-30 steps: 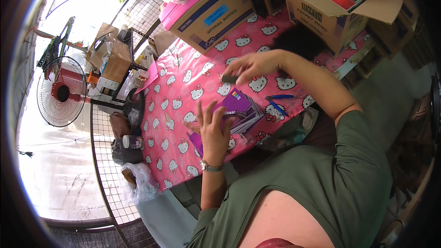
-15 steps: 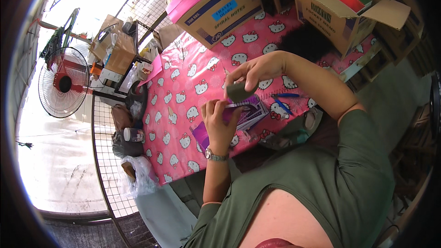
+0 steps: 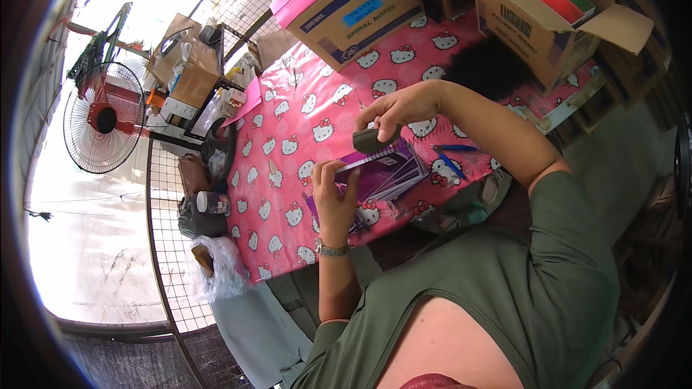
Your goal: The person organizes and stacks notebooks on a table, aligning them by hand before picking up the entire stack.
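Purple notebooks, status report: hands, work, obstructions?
Left hand at left edge of purple notebooks. Right hand gripping dark green object, kind unclear, over their far edge. Blue-handled pliers to their right, seemingly out of the way.

Tablecloth (image 3: 288,122), centre: smooth, glossy plastic. Notebooks (image 3: 386,176), centre: glossy paper. Carton (image 3: 360,32), top centre: matt cardboard. Bag (image 3: 227,271), lower left: crinkled clear plastic. Shirt (image 3: 461,266), lower right: matt cloth.

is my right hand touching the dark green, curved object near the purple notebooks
Touching: the head view shows the right hand gripping the dark green, curved object, thumb lying against it with no gap showing.
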`<state>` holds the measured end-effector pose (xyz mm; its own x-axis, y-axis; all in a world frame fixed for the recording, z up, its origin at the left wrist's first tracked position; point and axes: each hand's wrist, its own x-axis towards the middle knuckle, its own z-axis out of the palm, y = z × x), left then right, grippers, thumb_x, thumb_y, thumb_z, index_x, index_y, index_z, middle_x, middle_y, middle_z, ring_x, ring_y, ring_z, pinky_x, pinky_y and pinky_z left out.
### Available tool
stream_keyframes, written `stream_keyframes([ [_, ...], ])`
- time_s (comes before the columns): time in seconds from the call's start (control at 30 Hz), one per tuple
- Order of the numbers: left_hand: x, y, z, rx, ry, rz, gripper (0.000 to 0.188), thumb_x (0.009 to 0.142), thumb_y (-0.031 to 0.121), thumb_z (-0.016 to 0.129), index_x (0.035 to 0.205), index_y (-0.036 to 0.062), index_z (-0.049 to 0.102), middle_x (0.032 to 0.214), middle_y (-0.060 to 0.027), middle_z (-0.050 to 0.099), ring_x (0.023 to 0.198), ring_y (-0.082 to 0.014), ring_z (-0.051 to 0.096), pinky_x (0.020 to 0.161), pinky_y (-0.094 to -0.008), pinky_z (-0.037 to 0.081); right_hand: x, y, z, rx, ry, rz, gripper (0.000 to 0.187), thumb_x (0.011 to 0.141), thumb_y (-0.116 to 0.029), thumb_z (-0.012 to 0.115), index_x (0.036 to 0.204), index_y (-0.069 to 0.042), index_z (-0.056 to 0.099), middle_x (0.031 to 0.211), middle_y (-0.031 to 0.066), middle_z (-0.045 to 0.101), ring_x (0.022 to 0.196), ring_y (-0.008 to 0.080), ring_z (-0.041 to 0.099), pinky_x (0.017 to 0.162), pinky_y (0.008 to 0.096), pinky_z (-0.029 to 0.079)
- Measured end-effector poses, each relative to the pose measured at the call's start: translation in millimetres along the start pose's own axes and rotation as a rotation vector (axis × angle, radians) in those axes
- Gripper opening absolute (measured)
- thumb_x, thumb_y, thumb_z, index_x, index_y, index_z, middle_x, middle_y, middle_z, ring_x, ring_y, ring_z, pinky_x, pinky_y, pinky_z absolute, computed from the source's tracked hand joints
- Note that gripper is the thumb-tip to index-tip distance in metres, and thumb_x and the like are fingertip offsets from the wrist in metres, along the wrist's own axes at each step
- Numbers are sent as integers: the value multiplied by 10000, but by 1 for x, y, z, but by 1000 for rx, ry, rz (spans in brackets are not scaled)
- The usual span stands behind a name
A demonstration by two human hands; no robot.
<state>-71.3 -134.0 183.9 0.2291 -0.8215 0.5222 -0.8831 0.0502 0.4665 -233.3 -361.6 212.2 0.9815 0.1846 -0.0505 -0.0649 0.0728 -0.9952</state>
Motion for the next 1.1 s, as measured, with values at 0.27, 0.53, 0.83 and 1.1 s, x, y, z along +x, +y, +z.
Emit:
stream_keyframes([
  [0.27,5,14,4,4,70,-128,265,797,100,803,959,7,615,952,-90,592,800,-182,585,689,-307,480,11,3,4,64,-19,-75,473,826,-293,682,1226,-45,631,1083,23,620,1017,107,566,889,281,440],
  [0.53,10,14,9,-121,2,-114,283,777,121,835,914,-5,622,856,-53,585,676,-135,533,588,-277,437,11,-3,1,-9,10,3,508,792,-255,728,1251,-55,637,1090,32,618,1022,122,564,912,287,438],
  [0.83,7,6,13,-380,-70,-257,215,829,-1,776,973,-15,617,900,-40,643,738,-68,620,666,-210,497,11,4,-6,151,-48,-60,535,816,-259,749,1277,-26,610,1113,59,623,996,141,577,904,294,445],
  [1.1,5,3,11,-563,-57,-276,397,827,-79,735,1133,23,504,1026,-95,657,820,-107,657,682,-222,523,27,-3,-5,-276,-9,42,465,857,-317,683,1226,-42,619,1037,10,627,973,104,584,851,269,457],
])
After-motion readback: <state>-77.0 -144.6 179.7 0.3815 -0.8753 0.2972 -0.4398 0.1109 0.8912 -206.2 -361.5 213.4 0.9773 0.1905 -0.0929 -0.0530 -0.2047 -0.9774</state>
